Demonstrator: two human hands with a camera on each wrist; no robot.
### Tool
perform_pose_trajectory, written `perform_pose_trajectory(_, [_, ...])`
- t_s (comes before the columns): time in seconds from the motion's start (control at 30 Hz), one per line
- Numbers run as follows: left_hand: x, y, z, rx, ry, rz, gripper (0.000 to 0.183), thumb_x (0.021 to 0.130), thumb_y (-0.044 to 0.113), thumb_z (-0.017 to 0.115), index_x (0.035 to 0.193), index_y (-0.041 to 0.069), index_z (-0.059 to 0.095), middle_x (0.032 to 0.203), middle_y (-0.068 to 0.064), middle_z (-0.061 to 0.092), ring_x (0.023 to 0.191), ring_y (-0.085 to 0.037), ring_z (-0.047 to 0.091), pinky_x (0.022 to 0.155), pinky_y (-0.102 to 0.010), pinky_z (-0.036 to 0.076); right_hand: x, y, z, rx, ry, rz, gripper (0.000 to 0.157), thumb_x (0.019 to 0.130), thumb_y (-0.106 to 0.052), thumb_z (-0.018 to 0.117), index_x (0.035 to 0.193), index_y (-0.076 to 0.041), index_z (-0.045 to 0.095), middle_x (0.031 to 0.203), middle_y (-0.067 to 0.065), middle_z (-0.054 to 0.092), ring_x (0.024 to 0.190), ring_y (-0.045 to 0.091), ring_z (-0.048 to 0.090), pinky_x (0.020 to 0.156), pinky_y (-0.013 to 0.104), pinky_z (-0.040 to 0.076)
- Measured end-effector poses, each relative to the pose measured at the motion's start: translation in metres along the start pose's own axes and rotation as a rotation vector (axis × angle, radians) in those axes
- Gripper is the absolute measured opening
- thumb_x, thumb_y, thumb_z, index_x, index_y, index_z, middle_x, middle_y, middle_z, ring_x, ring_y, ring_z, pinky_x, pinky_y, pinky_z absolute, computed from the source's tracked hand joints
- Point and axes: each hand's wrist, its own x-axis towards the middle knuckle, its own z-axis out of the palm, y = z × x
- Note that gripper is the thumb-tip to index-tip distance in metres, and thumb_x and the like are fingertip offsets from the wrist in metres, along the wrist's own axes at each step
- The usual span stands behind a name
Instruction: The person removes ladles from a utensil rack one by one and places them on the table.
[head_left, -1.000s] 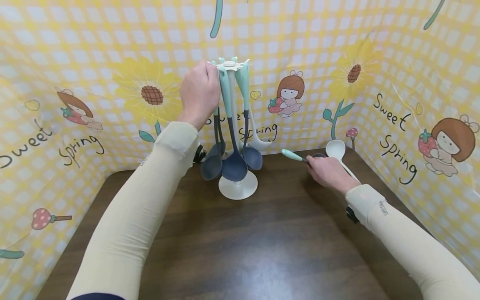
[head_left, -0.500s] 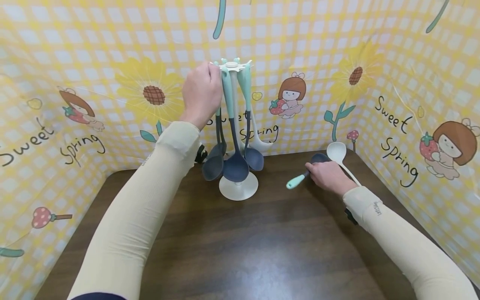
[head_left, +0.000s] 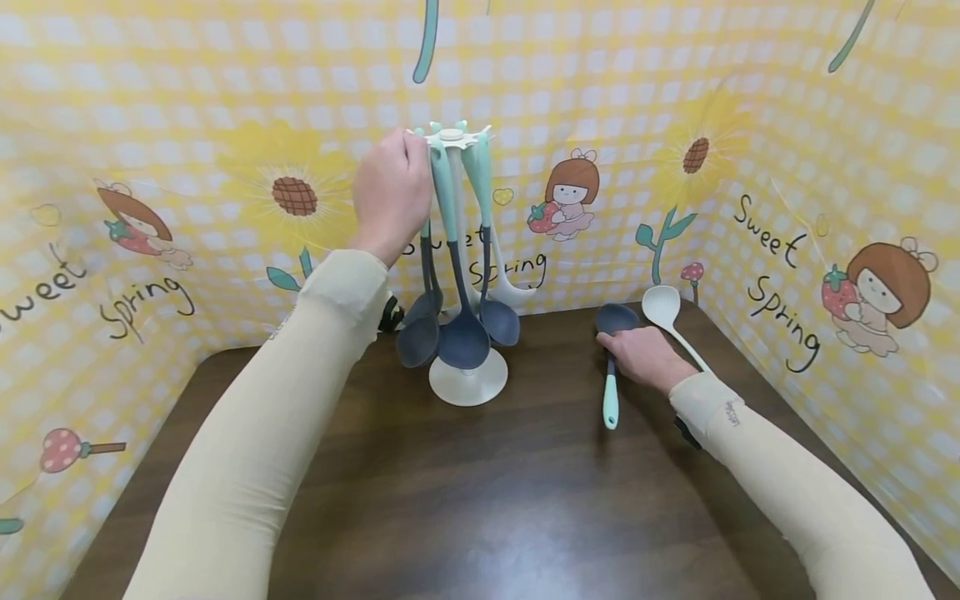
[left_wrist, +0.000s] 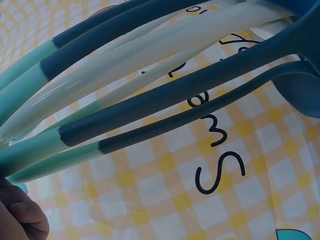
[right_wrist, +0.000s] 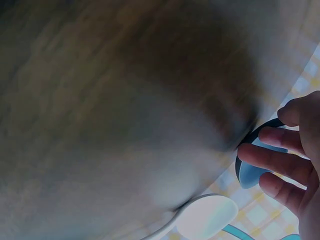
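A white rack (head_left: 468,379) stands upright at the back of the table, with several dark-bowled, mint-handled ladles (head_left: 463,340) and a white ladle (head_left: 513,292) hanging from its top. My left hand (head_left: 392,190) has its fingers curled at the left of the rack's top and grips there. Exactly what lies inside that grip is hidden; the left wrist view shows the curled fingers (left_wrist: 27,212) by the handle ends. To the right, my right hand (head_left: 647,357) holds a dark ladle (head_left: 611,404) near its bowl, the mint handle pointing towards me.
A second white ladle (head_left: 662,307) lies on the brown table (head_left: 465,492) just right of my right hand, near the back right corner. Yellow checked cloth (head_left: 292,108) hangs close behind the table and along both sides.
My right hand has turned the dark ladle, so its mint handle has swung from pointing left to pointing towards me. My left hand has stayed at the top of the rack.
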Motion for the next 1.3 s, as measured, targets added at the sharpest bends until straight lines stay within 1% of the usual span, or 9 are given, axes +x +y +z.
perform_pose_trajectory(0.13, [0.0,-0.002,-0.003,0.012,0.019,0.012,0.041,0.105,0.034,0.023,0.074,0.015,0.041,0.067,-0.003,0.045,0.057,-0.021,0.043,0.052,-0.029,0.032,0.005,-0.002,0.003,-0.004,0.003,0.0,0.021,0.082,-0.01,0.074,0.094,-0.014,0.057,0.07,0.004,0.065,0.046,0.023,0.052,0.041,0.045,0.045])
perform_pose_trajectory(0.3, [-0.001,-0.002,-0.002,0.006,0.015,0.023,0.041,0.105,0.034,0.024,0.073,0.015,0.041,0.066,-0.003,0.045,0.056,-0.02,0.043,0.05,-0.029,0.032,0.004,-0.001,0.006,-0.021,-0.001,0.015,0.017,0.083,-0.007,0.072,0.091,-0.014,0.058,0.073,0.006,0.066,0.047,0.026,0.055,0.042,0.046,0.046])
perform_pose_trajectory(0.53, [-0.001,-0.003,-0.003,0.009,0.019,0.006,0.04,0.105,0.033,0.023,0.073,0.016,0.04,0.066,-0.003,0.045,0.056,-0.021,0.043,0.051,-0.029,0.031,0.007,-0.005,0.009,-0.055,-0.009,0.004,0.008,0.09,-0.007,0.067,0.094,-0.012,0.064,0.077,0.009,0.068,0.052,0.024,0.058,0.045,0.045,0.048])
perform_pose_trajectory(0.7, [0.002,0.0,-0.005,-0.004,0.0,-0.001,0.043,0.105,0.034,0.026,0.071,0.014,0.043,0.064,-0.004,0.046,0.054,-0.02,0.043,0.049,-0.029,0.031,0.006,-0.009,0.007,-0.054,-0.036,0.025,0.008,0.091,-0.007,0.067,0.096,-0.013,0.065,0.079,0.009,0.068,0.051,0.021,0.056,0.044,0.044,0.048])
perform_pose_trajectory(0.83, [0.005,0.001,-0.006,-0.024,-0.022,-0.028,0.045,0.104,0.034,0.028,0.068,0.012,0.043,0.06,-0.003,0.046,0.051,-0.019,0.042,0.046,-0.028,0.029,0.002,-0.012,0.008,-0.037,-0.073,0.043,0.012,0.09,-0.007,0.068,0.099,-0.014,0.064,0.082,0.009,0.068,0.052,0.022,0.057,0.044,0.044,0.048])
perform_pose_trajectory(1.0, [0.004,0.001,-0.007,-0.065,-0.015,-0.059,0.046,0.104,0.034,0.027,0.067,0.012,0.043,0.057,-0.002,0.045,0.049,-0.018,0.041,0.045,-0.027,0.028,-0.002,-0.014,0.008,-0.001,-0.089,0.081,0.014,0.09,-0.006,0.065,0.101,-0.015,0.066,0.085,0.007,0.068,0.055,0.023,0.059,0.044,0.045,0.047])
perform_pose_trajectory(1.17, [0.002,0.001,-0.005,-0.091,0.001,-0.059,0.048,0.105,0.035,0.028,0.066,0.012,0.043,0.057,-0.002,0.044,0.05,-0.017,0.041,0.045,-0.028,0.028,-0.007,-0.019,0.003,0.058,-0.084,0.131,0.018,0.089,-0.007,0.061,0.105,-0.013,0.065,0.082,0.006,0.068,0.051,0.022,0.056,0.041,0.042,0.043])
perform_pose_trajectory(1.23, [0.002,0.002,-0.005,-0.089,0.008,-0.057,0.048,0.106,0.035,0.028,0.066,0.012,0.043,0.057,-0.002,0.044,0.049,-0.017,0.041,0.045,-0.028,0.027,-0.009,-0.022,0.0,0.081,-0.064,0.167,0.014,0.087,-0.009,0.062,0.101,-0.012,0.063,0.075,0.006,0.065,0.05,0.023,0.054,0.04,0.042,0.042])
perform_pose_trajectory(1.3, [0.002,0.002,-0.005,-0.088,0.012,-0.061,0.049,0.106,0.035,0.028,0.065,0.012,0.043,0.056,-0.001,0.044,0.049,-0.017,0.041,0.045,-0.028,0.028,-0.011,-0.026,-0.003,0.106,-0.038,0.221,0.004,0.087,-0.012,0.062,0.09,-0.011,0.06,0.066,0.006,0.059,0.049,0.025,0.054,0.04,0.043,0.041])
